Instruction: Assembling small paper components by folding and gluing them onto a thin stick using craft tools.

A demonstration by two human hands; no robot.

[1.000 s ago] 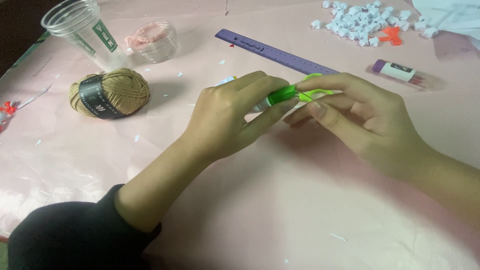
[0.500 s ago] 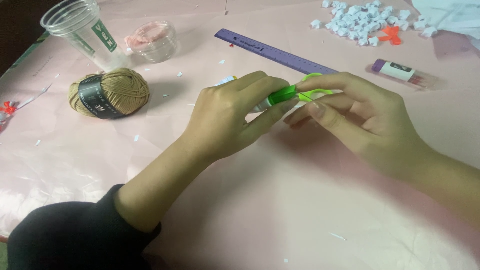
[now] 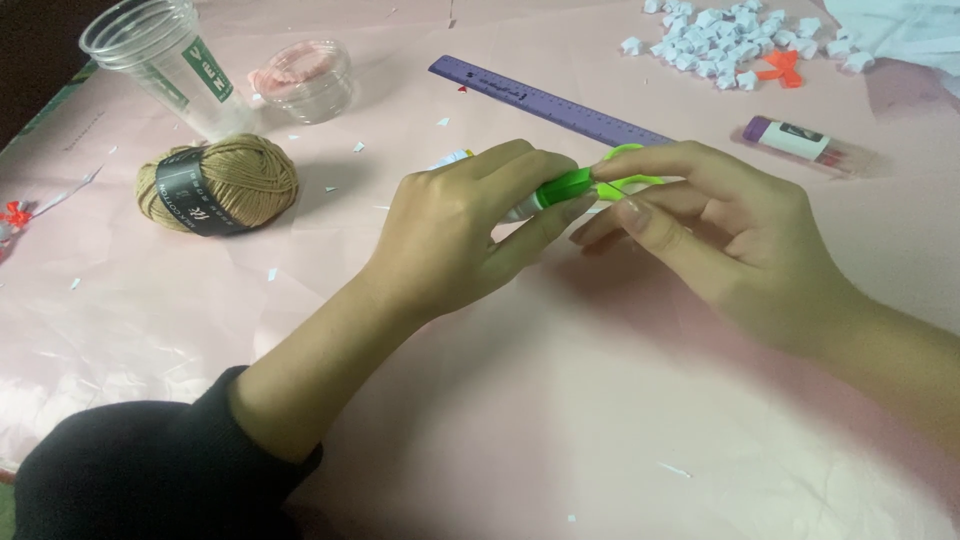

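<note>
My left hand [image 3: 460, 235] is closed around a small white tube with a green end [image 3: 560, 187], held just above the pink table cover [image 3: 560, 400]. My right hand [image 3: 720, 240] meets it from the right, thumb and fingers pinching the tube's green end. A light green loop [image 3: 628, 186] shows between the right fingers; I cannot tell what it belongs to. Most of the tube is hidden inside my left fist. A black sleeve [image 3: 150, 470] covers my left forearm.
A purple ruler [image 3: 520, 95] lies just behind the hands. A tan ball of yarn [image 3: 220, 185], a clear plastic cup [image 3: 165, 60] and a small clear tub [image 3: 305, 80] stand at the far left. A purple-capped glue stick [image 3: 800, 140] and several small white folded-paper pieces [image 3: 740, 45] lie far right.
</note>
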